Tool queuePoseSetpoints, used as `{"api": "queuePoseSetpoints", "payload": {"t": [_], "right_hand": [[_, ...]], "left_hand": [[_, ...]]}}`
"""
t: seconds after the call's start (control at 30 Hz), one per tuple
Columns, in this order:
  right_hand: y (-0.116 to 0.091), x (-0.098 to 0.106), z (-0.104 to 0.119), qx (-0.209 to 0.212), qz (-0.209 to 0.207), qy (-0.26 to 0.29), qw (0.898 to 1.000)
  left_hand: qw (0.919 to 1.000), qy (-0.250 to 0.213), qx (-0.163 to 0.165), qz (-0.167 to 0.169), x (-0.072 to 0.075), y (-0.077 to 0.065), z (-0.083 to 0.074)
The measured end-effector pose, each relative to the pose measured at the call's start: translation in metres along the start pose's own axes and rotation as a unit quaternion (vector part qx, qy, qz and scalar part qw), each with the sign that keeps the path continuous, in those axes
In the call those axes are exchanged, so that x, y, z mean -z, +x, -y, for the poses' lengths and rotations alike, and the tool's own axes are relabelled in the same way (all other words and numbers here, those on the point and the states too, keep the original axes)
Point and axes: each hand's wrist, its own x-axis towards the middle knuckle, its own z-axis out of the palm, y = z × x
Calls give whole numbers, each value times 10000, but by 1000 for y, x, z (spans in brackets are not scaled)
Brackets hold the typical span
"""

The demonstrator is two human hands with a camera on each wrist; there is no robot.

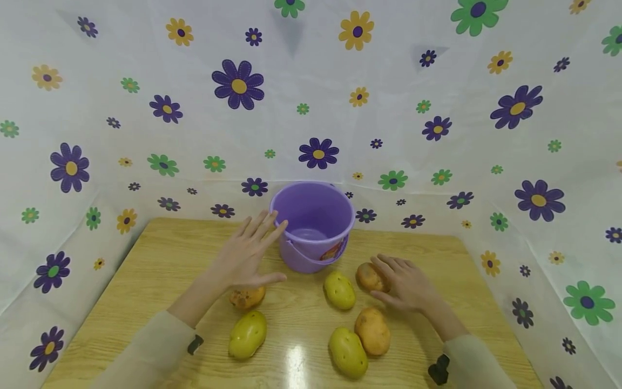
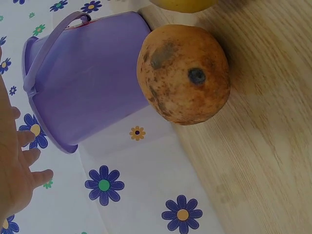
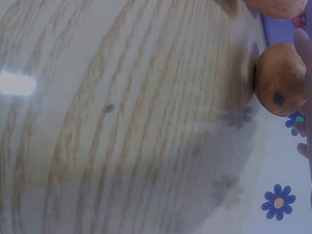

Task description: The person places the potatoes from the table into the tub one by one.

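Note:
My left hand (image 1: 250, 256), fingers spread, is raised beside the left rim of a purple bucket (image 1: 311, 254) and holds nothing. Below its palm, a brown mottled round fruit or vegetable (image 1: 248, 298) is partly hidden; the left wrist view shows a dark spot on this brown piece (image 2: 183, 73). My right hand (image 1: 405, 283) reaches over another brown round piece (image 1: 370, 277), its fingers extended along the far side and its thumb near the front. In the right wrist view, fingertips overlap that brown piece (image 3: 278, 80). A yellow-green potato-like piece (image 1: 339, 290) lies between this piece and the bucket.
Nearer on the wooden table (image 1: 165, 259) lie a yellow-green potato-like piece (image 1: 248, 335) at left and another (image 1: 347, 353) at right, touching an orange-brown one (image 1: 372, 332). The bucket's handle (image 1: 316, 261) hangs in front. A flowered white cloth (image 1: 301, 129) surrounds the table.

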Motion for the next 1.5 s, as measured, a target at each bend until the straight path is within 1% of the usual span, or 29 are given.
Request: {"api": "queuePoseSetpoints", "payload": {"t": [0.17,0.37,0.5,0.73,0.93,1.17,1.33,1.5], "right_hand": [[0,-6,-1,30,-2,-4,10000],[0,-12,-2,-58,79,-11,10000],[0,-14,-2,-138,115,-45,9998],[0,-20,-2,-171,8,-302,9994],[0,-24,-1,-219,-82,-341,9991],[-1,-31,-2,-295,-6,-377,9989],[0,-32,-1,-284,-118,-396,9987],[0,-31,0,-267,-123,-457,9985]], "left_hand": [[10000,-77,7,54,-2,4,-2],[10000,-6,-31,93,-6,8,-4],[10000,48,-48,55,-9,10,-5],[10000,58,-51,50,-11,10,-6],[10000,65,-39,33,-12,10,-5],[10000,74,-57,8,-11,10,-5],[10000,49,-42,-11,-11,10,-6],[10000,20,-30,-25,-11,10,-6]]}}
